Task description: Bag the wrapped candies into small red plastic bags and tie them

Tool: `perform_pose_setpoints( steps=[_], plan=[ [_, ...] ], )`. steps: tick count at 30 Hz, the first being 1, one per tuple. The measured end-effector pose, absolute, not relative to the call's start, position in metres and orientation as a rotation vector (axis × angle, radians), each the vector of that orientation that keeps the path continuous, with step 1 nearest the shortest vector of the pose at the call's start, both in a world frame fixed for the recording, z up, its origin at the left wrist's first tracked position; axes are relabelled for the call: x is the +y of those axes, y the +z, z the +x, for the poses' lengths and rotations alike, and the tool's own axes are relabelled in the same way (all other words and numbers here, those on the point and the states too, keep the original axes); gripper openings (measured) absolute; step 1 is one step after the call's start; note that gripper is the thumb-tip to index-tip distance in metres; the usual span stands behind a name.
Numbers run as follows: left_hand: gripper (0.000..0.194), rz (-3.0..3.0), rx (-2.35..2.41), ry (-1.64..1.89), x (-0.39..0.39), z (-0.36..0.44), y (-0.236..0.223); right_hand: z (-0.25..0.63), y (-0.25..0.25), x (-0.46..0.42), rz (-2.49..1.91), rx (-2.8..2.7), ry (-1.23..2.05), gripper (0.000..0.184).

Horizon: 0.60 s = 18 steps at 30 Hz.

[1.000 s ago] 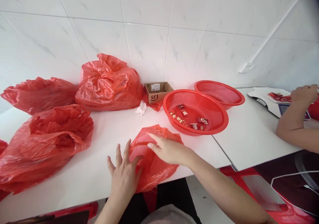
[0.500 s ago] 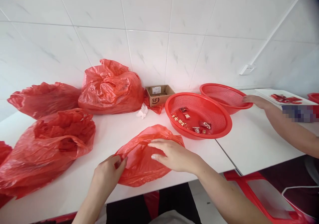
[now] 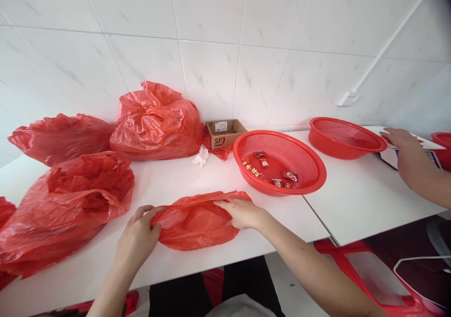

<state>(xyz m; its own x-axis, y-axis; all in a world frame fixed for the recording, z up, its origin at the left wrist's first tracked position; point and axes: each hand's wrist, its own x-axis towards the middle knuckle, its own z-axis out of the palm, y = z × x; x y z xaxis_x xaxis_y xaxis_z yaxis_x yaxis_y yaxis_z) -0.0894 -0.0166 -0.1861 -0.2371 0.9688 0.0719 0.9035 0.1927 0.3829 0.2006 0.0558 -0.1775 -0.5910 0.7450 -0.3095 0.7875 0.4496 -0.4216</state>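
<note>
A red plastic bag [image 3: 197, 235] lies at the front of the white table, its mouth stretched sideways between my hands. My left hand [image 3: 139, 230] pinches the bag's left edge between thumb and fingers. At the right end of the mouth, my right hand [image 3: 243, 212] grips the film, with the fingertips partly hidden by the bag. Just beyond stands a red perforated basket [image 3: 313, 181], in which several small wrapped snack packets [image 3: 289, 176] lie on the bottom.
Full red bags [image 3: 155, 124] fill the left side. A small cardboard box [image 3: 220, 141] and a crumpled white tissue [image 3: 200, 157] sit by the wall. Another red basket [image 3: 347, 148] stands at the right, near a co-worker's hand [image 3: 400, 138] over a white box [image 3: 389, 157].
The bag's mouth has been drawn wider and flatter, and my left hand has moved left. My right hand has closed on the film. The far basket has slid right; the co-worker's hand has left it.
</note>
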Motion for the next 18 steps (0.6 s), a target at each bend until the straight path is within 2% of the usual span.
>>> perform_pose_setpoints(
  steps=[4,6,9,11,13,15,18],
  plan=[
    [0.051,1.788,2.219,0.507,-0.019,-0.077,-0.183,0.197,-0.16,0.041,1.441,2.575,-0.802,0.078],
    [0.05,1.78,2.163,0.574,-0.02,-0.073,-0.184,0.198,-0.139,0.024,1.357,2.671,-0.874,0.067],
    [0.046,1.752,2.073,0.731,-0.019,-0.073,-0.187,0.214,-0.096,0.008,1.032,3.017,-1.151,0.044],
    [0.039,1.705,2.038,0.825,-0.019,-0.072,-0.188,0.236,-0.071,0.019,1.13,3.189,-1.206,0.036],
    [0.033,1.631,2.051,0.859,-0.021,-0.067,-0.186,0.266,-0.061,0.048,1.596,3.196,-0.924,0.036],
    [0.028,1.557,2.084,0.875,-0.024,-0.061,-0.183,0.297,-0.065,0.084,1.939,2.867,-0.583,0.041],
    [0.026,1.472,2.072,0.897,-0.028,-0.053,-0.183,0.333,-0.091,0.122,1.913,2.276,-0.551,0.045]
  ],
)
